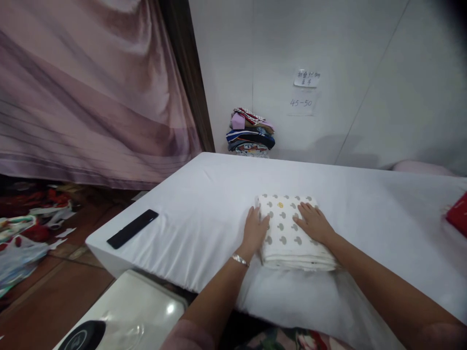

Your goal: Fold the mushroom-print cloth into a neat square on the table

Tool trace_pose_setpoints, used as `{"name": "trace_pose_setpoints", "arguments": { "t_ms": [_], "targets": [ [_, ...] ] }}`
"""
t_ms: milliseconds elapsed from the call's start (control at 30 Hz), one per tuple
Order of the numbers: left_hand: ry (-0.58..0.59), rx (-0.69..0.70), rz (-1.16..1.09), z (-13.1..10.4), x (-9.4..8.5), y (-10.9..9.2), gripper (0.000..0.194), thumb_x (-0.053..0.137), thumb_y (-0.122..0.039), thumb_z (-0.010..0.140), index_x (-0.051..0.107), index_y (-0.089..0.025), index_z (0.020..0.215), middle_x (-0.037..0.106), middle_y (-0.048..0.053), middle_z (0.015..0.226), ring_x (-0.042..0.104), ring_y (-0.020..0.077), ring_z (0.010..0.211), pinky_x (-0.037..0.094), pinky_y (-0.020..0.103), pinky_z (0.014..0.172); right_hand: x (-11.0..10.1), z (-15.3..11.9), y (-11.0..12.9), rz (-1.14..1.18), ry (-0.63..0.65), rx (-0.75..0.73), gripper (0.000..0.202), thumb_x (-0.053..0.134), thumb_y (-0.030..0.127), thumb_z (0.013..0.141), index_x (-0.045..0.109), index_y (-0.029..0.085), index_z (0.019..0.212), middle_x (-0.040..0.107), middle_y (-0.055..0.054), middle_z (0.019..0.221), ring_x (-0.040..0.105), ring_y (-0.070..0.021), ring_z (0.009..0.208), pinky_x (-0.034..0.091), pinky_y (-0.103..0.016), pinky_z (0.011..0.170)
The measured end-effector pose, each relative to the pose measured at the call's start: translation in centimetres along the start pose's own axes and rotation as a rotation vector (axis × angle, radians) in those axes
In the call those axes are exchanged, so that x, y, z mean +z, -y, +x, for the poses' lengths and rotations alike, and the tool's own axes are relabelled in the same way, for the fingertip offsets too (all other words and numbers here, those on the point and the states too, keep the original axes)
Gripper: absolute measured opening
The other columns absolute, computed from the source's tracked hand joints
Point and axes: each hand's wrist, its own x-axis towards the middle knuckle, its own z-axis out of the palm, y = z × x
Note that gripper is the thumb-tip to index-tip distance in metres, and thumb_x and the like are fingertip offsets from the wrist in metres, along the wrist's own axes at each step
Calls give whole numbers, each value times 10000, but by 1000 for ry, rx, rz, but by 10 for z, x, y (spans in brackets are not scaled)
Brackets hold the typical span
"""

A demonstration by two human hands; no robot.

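Observation:
A folded white cloth (282, 228) with a grey printed motif and a small yellow mark lies in several layers near the table's front edge. At its left side, my left hand (255, 227) rests with the thumb on top and the fingers along the edge. My right hand (313, 222) lies flat on the upper right part of the cloth, fingers stretched out. Neither hand grips it. A silver bracelet (240, 260) circles my left wrist.
A white sheet covers the table (219, 194). A black flat object (133, 228) lies at its left. Behind stands a stack of folded clothes (250, 133) against the wall. Something red (458, 214) sits at the right edge, and a white box-like surface (134, 306) is at lower left.

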Motion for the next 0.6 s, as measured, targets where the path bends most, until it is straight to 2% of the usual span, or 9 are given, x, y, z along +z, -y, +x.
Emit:
{"name": "trace_pose_setpoints", "arguments": {
  "t_ms": [100, 200, 267, 333, 467, 533, 600],
  "targets": [
    [63, -147, -49, 23, 2, 0, 516, 553, -460, 794, 483, -170, 1215, 574, 135, 1233, 543, 261, 1137, 432, 364, 908, 0, 0, 0, 7, 11, 6, 607, 278, 532, 895, 403, 189, 1379, 336, -104, 1472, 234, -271, 1375, 186, -477, 1104],
    [135, -237, -118, 34, 12, -1, 527, 601, -478, 751, 509, -149, 1152, 614, 149, 1168, 593, 262, 1045, 455, 344, 839, -3, 0, 0, -1, 38, 1, 609, 271, 533, 898, 396, 187, 1383, 319, -102, 1480, 213, -270, 1382, 178, -477, 1106],
    [156, -223, -188, 39, 17, -5, 484, 608, -440, 755, 518, -155, 1137, 632, 134, 1139, 613, 238, 991, 468, 320, 801, -7, 0, 1, -3, 61, 16, 618, 271, 534, 898, 393, 172, 1384, 304, -109, 1486, 198, -274, 1386, 166, -477, 1109],
    [119, -137, -218, 49, 15, -11, 492, 615, -398, 761, 500, -170, 1181, 635, 115, 1139, 616, 215, 972, 468, 302, 798, -13, 3, 5, 19, 89, 51, 624, 267, 531, 902, 376, 164, 1394, 292, -113, 1491, 195, -275, 1386, 168, -475, 1108],
    [13, 60, -87, 87, -3, -19, 535, 614, -393, 765, 471, -225, 1253, 640, 74, 1127, 603, 218, 988, 448, 320, 841, -20, 23, 23, 57, 48, 77, 644, 253, 528, 909, 286, 161, 1437, 238, -111, 1512, 153, -275, 1396, 152, -499, 1102],
    [11, 27, -2, 106, -13, -14, 509, 607, -391, 767, 494, -221, 1233, 636, 78, 1139, 593, 232, 1018, 433, 330, 862, -19, 35, 33, 62, 42, 50, 643, 250, 532, 911, 284, 162, 1437, 236, -115, 1513, 144, -271, 1398, 136, -506, 1100],
    [65, -88, 74, 117, -19, -3, 500, 626, -415, 747, 541, -170, 1175, 621, 127, 1166, 574, 270, 1063, 419, 342, 874, -14, 45, 40, 64, 85, 19, 638, 242, 541, 912, 320, 163, 1420, 256, -120, 1505, 155, -265, 1396, 134, -500, 1098]
  ]
}}
